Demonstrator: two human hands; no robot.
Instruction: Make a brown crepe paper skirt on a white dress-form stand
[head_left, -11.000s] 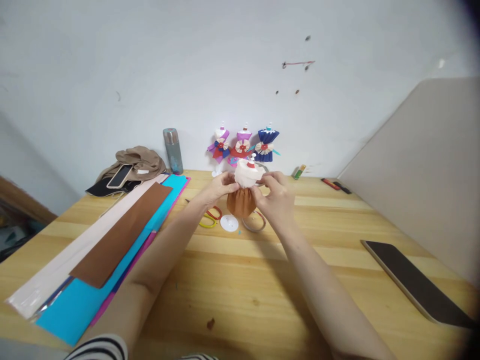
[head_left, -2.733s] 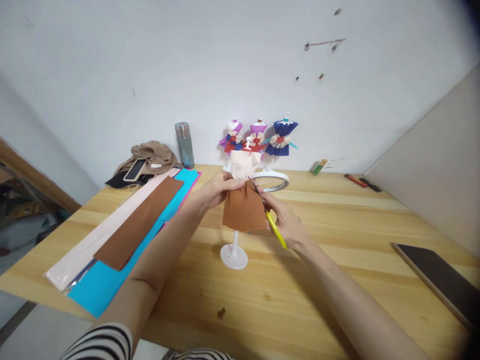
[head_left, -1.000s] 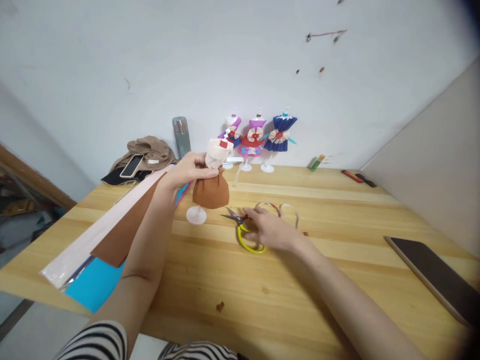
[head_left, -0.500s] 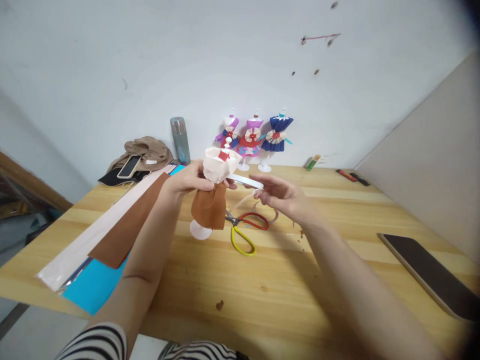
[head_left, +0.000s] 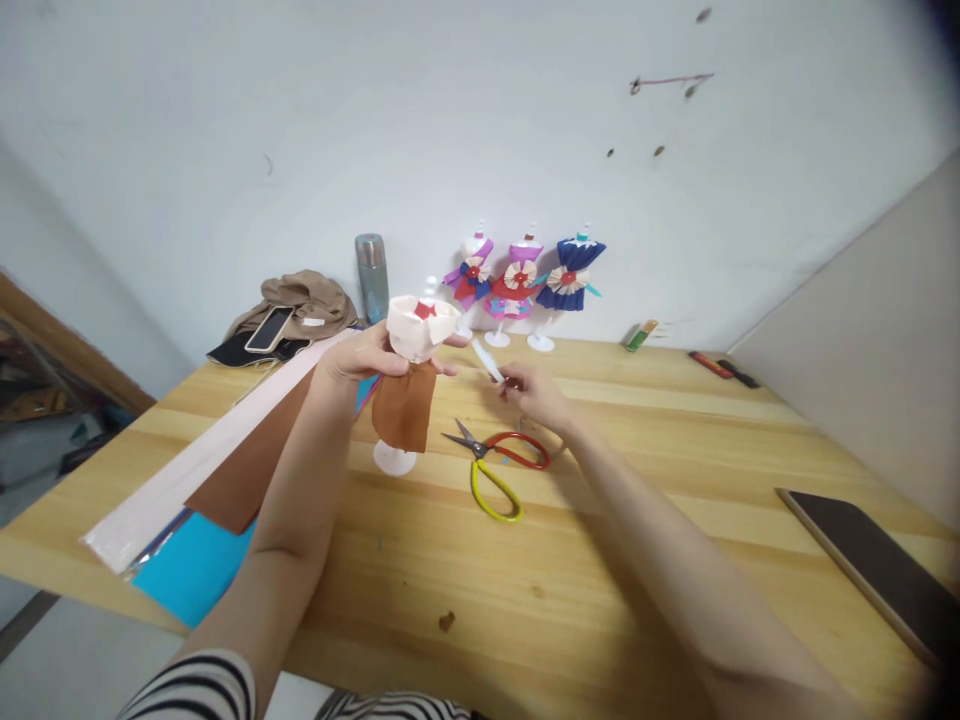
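My left hand [head_left: 366,352] is closed around the waist of a small dress-form stand [head_left: 394,458], keeping it upright with its round white base near the tabletop. The form wears a cream paper top [head_left: 414,328], a red piece at the neck and a brown paper skirt [head_left: 403,408]. To the right, my right hand [head_left: 534,396] pinches the lower end of a white strip [head_left: 487,360], which slants up toward the form but stands apart from it. Below my hands lie opened scissors [head_left: 480,452] with one red and one yellow handle.
Three dressed mini forms [head_left: 519,280] stand by the wall beside a flask [head_left: 372,278]. Long sheets of pink, brown and blue paper [head_left: 196,565] lie at left, near a cap and a phone [head_left: 270,329]. A dark tablet [head_left: 862,560] lies right; a glue stick [head_left: 642,335] sits behind.
My right hand has drawn the white strip away from the form's waist, leaving a gap. The left hand keeps its hold on the form. The camera view has shifted slightly.
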